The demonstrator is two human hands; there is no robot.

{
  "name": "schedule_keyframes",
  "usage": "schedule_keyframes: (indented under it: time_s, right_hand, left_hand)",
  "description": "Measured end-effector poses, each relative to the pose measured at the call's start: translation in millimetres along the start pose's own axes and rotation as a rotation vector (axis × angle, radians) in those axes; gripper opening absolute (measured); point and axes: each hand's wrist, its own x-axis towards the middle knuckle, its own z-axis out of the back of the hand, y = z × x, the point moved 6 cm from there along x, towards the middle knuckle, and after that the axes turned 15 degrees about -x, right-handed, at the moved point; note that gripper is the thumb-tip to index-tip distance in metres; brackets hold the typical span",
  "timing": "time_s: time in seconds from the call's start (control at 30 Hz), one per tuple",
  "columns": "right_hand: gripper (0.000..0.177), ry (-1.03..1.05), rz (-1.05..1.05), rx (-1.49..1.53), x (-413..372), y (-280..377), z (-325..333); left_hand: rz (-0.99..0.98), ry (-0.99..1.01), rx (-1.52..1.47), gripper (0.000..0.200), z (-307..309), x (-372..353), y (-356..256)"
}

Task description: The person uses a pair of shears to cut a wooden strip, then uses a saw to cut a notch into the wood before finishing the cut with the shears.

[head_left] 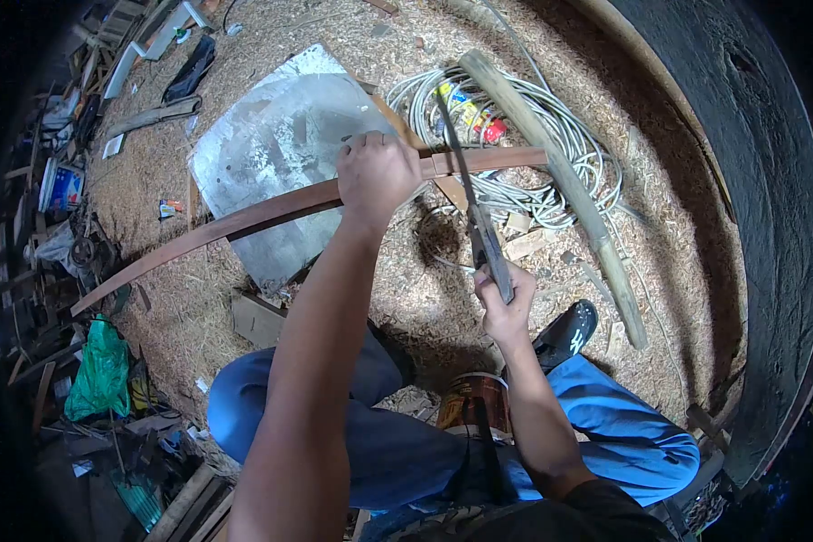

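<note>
My left hand (379, 176) is closed around a long, curved reddish-brown wooden strip (271, 207), pressing from above near its right part. The strip tapers to a thin end at the lower left. In my right hand (508, 303) is a handsaw (471, 194) with a worn grey handle and a narrow dark blade seen nearly edge-on. Its blade lies across the strip just right of my left hand, beside a short line marked or cut in the wood. The teeth are too small to make out. A grey metal sheet (289, 126) lies under the strip's middle.
A rough wooden pole (596, 226) lies over a coil of pale cable (596, 154) at the right. Between my legs stands a brown bucket (472, 402). Wood shavings cover the ground; a green plastic bag (98, 370) and scrap wood lie left. A dark curved wall (741, 181) rises right.
</note>
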Motion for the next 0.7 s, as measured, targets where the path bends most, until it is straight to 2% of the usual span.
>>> schedule_keyframes:
  time_s: [0.07,0.2,0.27,0.47,0.6,0.7]
  right_hand:
    - [0.009,0.078,0.051,-0.026,0,7,-1]
    - [0.010,0.074,0.038,-0.040,2,14,-3]
    - [0.011,0.048,-0.044,-0.013,9,15,-2]
    - [0.010,0.060,-0.073,-0.135,30,23,0]
    - [0.011,0.080,-0.075,-0.108,26,21,0]
    - [0.012,0.021,0.010,-0.215,26,32,2]
  left_hand:
    - [0.011,0.012,0.003,0.024,-1,1,0]
    - [-0.010,-0.019,-0.001,0.024,-1,0,0]
    - [-0.009,-0.025,-0.003,0.024,1,1,0]
    - [-0.007,-0.006,0.010,0.025,-1,1,1]
    - [-0.024,-0.026,0.010,0.025,0,1,0]
    - [-0.026,-0.033,0.012,0.025,0,0,0]
